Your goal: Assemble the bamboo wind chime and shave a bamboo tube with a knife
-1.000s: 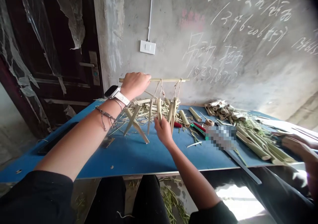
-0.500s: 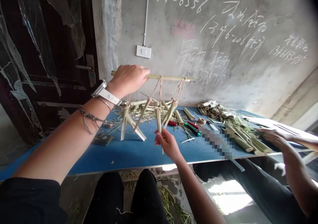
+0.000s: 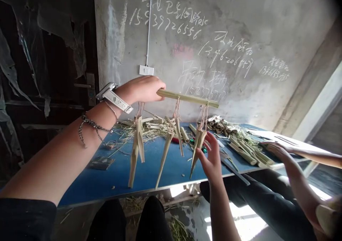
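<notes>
From the head camera, the person's hands are well apart above a blue tabletop (image 3: 112, 177). The left hand (image 3: 141, 89) grips one end of a slim bamboo bar (image 3: 188, 98), holding it up level in the air, with a white-strapped watch (image 3: 113, 98) and a braided bracelet (image 3: 89, 125) on that wrist. Three folded bamboo pieces hang from the bar on short twine loops (image 3: 176, 111): the left piece (image 3: 135, 152) directly below the left hand, the middle piece (image 3: 167, 155) beside it, and the right piece (image 3: 199, 145) near the far end of the bar. The right hand (image 3: 211, 159) is open with its fingers spread, just beside the right piece, and seems not to touch it, though that is hard to be sure of from this angle. Beneath them, straw scraps (image 3: 128, 129) lie across the tabletop, with a heap of cut bamboo tubes (image 3: 219, 125) and long bamboo strips (image 3: 243, 152) further right. Another person's hand (image 3: 278, 150) rests near those strips. Behind the tabletop rises a concrete wall with chalk writing (image 3: 213, 45).
</notes>
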`<move>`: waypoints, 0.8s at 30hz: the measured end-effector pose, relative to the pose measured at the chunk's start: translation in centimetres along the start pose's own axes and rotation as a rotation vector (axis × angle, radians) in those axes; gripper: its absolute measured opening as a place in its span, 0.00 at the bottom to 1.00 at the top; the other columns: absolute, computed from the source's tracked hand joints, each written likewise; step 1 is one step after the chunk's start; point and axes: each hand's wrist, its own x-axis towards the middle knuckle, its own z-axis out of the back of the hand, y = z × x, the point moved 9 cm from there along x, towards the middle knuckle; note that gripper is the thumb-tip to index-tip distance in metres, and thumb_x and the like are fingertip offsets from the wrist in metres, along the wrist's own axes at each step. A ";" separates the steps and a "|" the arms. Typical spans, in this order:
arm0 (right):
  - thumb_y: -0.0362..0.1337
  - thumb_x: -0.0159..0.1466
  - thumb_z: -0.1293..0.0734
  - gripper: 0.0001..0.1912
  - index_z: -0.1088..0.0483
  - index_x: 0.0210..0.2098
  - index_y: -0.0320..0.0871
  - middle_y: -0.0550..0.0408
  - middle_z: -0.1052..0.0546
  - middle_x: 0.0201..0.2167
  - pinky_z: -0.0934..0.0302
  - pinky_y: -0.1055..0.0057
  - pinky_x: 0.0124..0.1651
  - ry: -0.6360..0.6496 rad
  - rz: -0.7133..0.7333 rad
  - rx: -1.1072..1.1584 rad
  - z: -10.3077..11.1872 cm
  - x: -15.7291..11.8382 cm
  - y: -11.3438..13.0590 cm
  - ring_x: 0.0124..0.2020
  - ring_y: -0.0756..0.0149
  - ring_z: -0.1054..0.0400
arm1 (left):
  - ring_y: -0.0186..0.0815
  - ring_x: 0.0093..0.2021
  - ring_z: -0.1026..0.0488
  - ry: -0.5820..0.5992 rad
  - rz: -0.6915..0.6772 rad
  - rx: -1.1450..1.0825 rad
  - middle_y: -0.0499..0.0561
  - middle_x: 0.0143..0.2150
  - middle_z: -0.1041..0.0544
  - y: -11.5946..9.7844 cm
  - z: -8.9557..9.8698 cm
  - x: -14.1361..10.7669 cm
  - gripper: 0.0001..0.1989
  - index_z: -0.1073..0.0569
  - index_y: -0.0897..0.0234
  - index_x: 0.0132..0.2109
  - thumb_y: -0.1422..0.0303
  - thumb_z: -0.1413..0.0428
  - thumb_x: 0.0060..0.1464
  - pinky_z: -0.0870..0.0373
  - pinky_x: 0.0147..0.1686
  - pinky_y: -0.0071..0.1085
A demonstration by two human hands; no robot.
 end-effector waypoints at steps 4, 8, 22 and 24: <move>0.55 0.57 0.35 0.45 0.61 0.66 0.54 0.47 0.51 0.66 0.50 0.49 0.61 0.272 -0.080 0.133 -3.8 -0.4 -1.9 0.65 0.53 0.54 | 0.30 0.25 0.38 0.027 0.024 0.007 0.47 0.28 0.29 -0.5 0.2 0.7 0.09 0.26 0.62 0.34 0.61 0.41 0.52 0.49 0.24 0.28; 0.61 0.50 0.32 0.58 0.69 0.67 0.51 0.47 0.58 0.68 0.57 0.50 0.64 0.326 -0.129 0.227 -5.8 -0.1 -2.5 0.68 0.55 0.66 | 0.29 0.23 0.40 0.050 0.011 0.023 0.46 0.25 0.31 -1.5 -0.5 0.9 0.10 0.26 0.63 0.33 0.60 0.40 0.50 0.50 0.23 0.27; 0.47 0.56 0.32 0.25 0.35 0.49 0.42 0.54 0.26 0.30 0.35 0.65 0.39 0.581 -0.458 0.638 -14.2 -4.2 -5.0 0.32 0.64 0.30 | 0.32 0.35 0.32 -0.035 0.064 0.082 0.51 0.38 0.26 -0.5 -0.5 2.0 0.15 0.25 0.66 0.43 0.60 0.45 0.54 0.48 0.27 0.26; 0.45 0.56 0.31 0.19 0.31 0.43 0.42 0.54 0.26 0.31 0.36 0.66 0.40 0.553 -0.479 0.579 -13.8 -4.3 -6.1 0.32 0.65 0.31 | 0.33 0.38 0.31 -0.077 0.105 0.088 0.51 0.40 0.27 0.5 0.2 2.2 0.16 0.25 0.65 0.44 0.60 0.46 0.54 0.46 0.29 0.26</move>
